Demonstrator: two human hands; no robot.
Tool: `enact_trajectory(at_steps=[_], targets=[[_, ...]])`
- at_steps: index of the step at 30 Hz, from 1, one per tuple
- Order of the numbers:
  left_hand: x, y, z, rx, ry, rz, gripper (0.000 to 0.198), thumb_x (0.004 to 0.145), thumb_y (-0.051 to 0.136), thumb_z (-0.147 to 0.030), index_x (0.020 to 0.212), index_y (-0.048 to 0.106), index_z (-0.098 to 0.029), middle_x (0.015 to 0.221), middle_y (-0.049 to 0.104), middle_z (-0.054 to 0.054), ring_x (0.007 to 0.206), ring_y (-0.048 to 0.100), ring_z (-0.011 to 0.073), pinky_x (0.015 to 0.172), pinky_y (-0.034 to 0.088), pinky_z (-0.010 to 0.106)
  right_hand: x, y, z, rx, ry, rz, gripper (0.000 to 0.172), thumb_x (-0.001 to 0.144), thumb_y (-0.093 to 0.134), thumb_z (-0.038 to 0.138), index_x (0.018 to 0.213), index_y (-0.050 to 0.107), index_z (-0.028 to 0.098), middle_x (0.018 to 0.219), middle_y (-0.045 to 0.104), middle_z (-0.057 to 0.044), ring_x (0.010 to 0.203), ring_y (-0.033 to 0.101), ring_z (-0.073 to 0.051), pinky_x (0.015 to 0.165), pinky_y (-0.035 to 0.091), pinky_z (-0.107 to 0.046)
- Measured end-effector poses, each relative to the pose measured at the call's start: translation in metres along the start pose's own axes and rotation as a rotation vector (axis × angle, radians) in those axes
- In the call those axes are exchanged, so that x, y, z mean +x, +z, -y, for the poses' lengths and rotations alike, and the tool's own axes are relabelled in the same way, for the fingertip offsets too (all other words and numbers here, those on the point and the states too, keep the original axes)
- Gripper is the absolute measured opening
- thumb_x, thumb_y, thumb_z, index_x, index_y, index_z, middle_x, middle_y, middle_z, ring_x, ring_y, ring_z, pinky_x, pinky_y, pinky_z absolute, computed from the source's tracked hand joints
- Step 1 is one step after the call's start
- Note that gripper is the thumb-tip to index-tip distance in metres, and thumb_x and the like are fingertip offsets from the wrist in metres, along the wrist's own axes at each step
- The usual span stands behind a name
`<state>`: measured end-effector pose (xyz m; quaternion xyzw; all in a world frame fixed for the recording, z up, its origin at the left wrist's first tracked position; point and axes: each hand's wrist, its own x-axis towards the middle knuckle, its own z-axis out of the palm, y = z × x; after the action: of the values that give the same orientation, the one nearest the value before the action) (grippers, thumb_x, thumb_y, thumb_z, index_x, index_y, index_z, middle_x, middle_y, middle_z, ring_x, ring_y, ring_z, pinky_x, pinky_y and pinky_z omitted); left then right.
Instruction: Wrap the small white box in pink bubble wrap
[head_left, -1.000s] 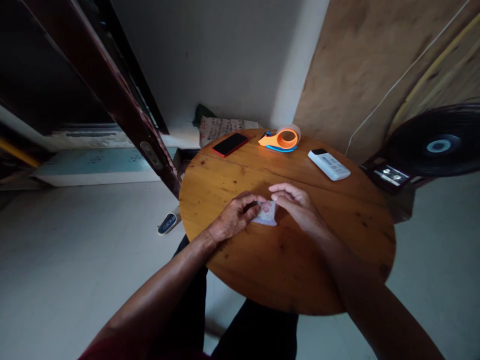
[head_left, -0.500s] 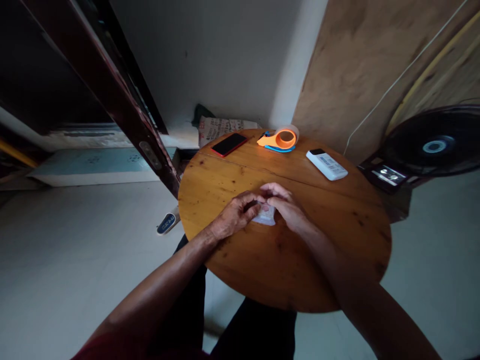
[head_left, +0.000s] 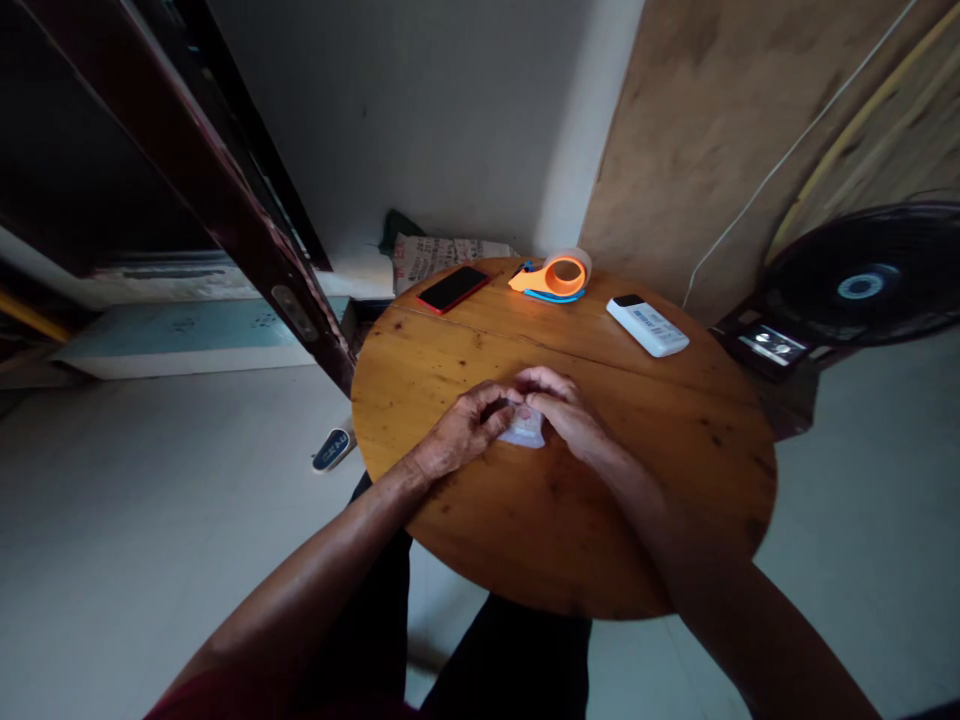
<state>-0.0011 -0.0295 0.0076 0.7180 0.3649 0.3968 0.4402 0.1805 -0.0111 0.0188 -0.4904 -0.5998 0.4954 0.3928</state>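
Note:
A small, pale, whitish plastic packet [head_left: 531,432] with a pinkish mark lies at the middle of the round wooden table [head_left: 420,385]. On its left side, my left hand [head_left: 471,425] is closed, with thumb and fingertips gripping the packet's upper left part. My right hand [head_left: 564,405] bends round from the right, and its thumb and fingers pinch the far edge. The fingertips of both hands almost meet there and cover the packet's top. What is inside the packet is too small to make out.
Toward the table's far side lie a red-edged phone [head_left: 453,289], an orange tape dispenser [head_left: 556,277] with a tape roll, and a white device [head_left: 647,326] with a dark end. A black fan [head_left: 855,285] stands at the right. A slipper [head_left: 332,450] is on the floor at left.
The whole view has shifted slightly. Both hands keep nearly the same hold on the packet, with only slight finger movement.

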Motion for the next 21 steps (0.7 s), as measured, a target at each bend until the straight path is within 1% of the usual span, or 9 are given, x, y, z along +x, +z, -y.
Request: enact_trajectory(at_steps=[2, 5, 8, 11, 13, 16, 19, 21], targets=[[0.0, 0.0, -0.001, -0.01, 0.002, -0.008, 0.026, 0.091, 0.055, -0.038, 0.105, 0.064, -0.018, 0.1, 0.062, 0.006, 0.088, 0.058, 0.0145, 0.076, 0.046, 0.026, 0.001, -0.002, -0.001, 0.01, 0.012, -0.008, 0.026, 0.067, 0.059, 0.025, 0.093, 0.063, 0.022, 0.09, 0.067, -0.002, 0.082, 0.062, -0.018, 0.074, 0.047, -0.032], [-0.002, -0.001, -0.003, -0.046, -0.017, -0.007, 0.026, 0.091, 0.056, -0.038, 0.105, 0.063, -0.017, 0.1, 0.061, 0.006, 0.087, 0.057, 0.0141, 0.077, 0.046, 0.026, 0.0, -0.01, -0.003, 0.032, 0.012, -0.042, 0.028, 0.069, 0.061, 0.028, 0.097, 0.064, 0.022, 0.096, 0.068, -0.003, 0.087, 0.062, -0.018, 0.079, 0.047, -0.033], [-0.003, 0.001, -0.004, -0.163, -0.081, 0.003, 0.026, 0.09, 0.057, -0.037, 0.105, 0.059, -0.016, 0.094, 0.06, 0.005, 0.08, 0.055, 0.0119, 0.072, 0.045, 0.024, -0.003, -0.017, 0.0, 0.022, -0.013, -0.085, 0.024, 0.073, 0.061, 0.03, 0.094, 0.066, 0.022, 0.097, 0.069, -0.002, 0.091, 0.062, -0.019, 0.082, 0.047, -0.034], [-0.004, 0.003, 0.001, -0.322, -0.112, -0.003, 0.032, 0.089, 0.059, -0.036, 0.113, 0.05, -0.017, 0.092, 0.059, 0.004, 0.08, 0.055, 0.0118, 0.071, 0.045, 0.024, -0.007, -0.021, 0.009, -0.003, -0.03, -0.023, 0.021, 0.074, 0.062, 0.032, 0.092, 0.067, 0.022, 0.093, 0.069, -0.002, 0.092, 0.063, -0.02, 0.082, 0.048, -0.035], [-0.003, 0.005, 0.004, -0.39, -0.115, -0.01, 0.039, 0.088, 0.061, -0.034, 0.12, 0.045, -0.018, 0.101, 0.059, 0.006, 0.088, 0.057, 0.0138, 0.076, 0.047, 0.025, -0.009, -0.023, 0.014, -0.023, -0.031, 0.05, 0.023, 0.073, 0.063, 0.032, 0.094, 0.067, 0.023, 0.097, 0.07, -0.003, 0.095, 0.064, -0.021, 0.083, 0.048, -0.035], [-0.003, 0.006, 0.006, -0.418, -0.125, -0.019, 0.047, 0.088, 0.061, -0.032, 0.127, 0.041, -0.018, 0.113, 0.058, 0.01, 0.099, 0.058, 0.0173, 0.083, 0.048, 0.029, -0.011, -0.022, 0.015, -0.087, 0.005, 0.129, 0.032, 0.072, 0.069, 0.033, 0.103, 0.064, 0.024, 0.104, 0.069, -0.004, 0.096, 0.064, -0.022, 0.082, 0.05, -0.036], [-0.003, 0.005, 0.005, -0.405, -0.118, -0.013, 0.049, 0.088, 0.061, -0.033, 0.13, 0.039, -0.018, 0.119, 0.057, 0.013, 0.105, 0.059, 0.0203, 0.088, 0.048, 0.033, -0.01, -0.02, 0.01, -0.212, -0.001, 0.138, 0.041, 0.073, 0.072, 0.036, 0.111, 0.062, 0.025, 0.111, 0.066, -0.005, 0.095, 0.063, -0.021, 0.079, 0.052, -0.035], [-0.004, 0.005, 0.004, -0.403, -0.116, -0.005, 0.05, 0.088, 0.06, -0.033, 0.131, 0.039, -0.017, 0.123, 0.057, 0.014, 0.108, 0.058, 0.0214, 0.09, 0.048, 0.034, -0.01, -0.019, 0.007, -0.266, -0.029, 0.128, 0.041, 0.074, 0.072, 0.035, 0.113, 0.062, 0.025, 0.114, 0.065, -0.005, 0.095, 0.064, -0.02, 0.079, 0.053, -0.033]])
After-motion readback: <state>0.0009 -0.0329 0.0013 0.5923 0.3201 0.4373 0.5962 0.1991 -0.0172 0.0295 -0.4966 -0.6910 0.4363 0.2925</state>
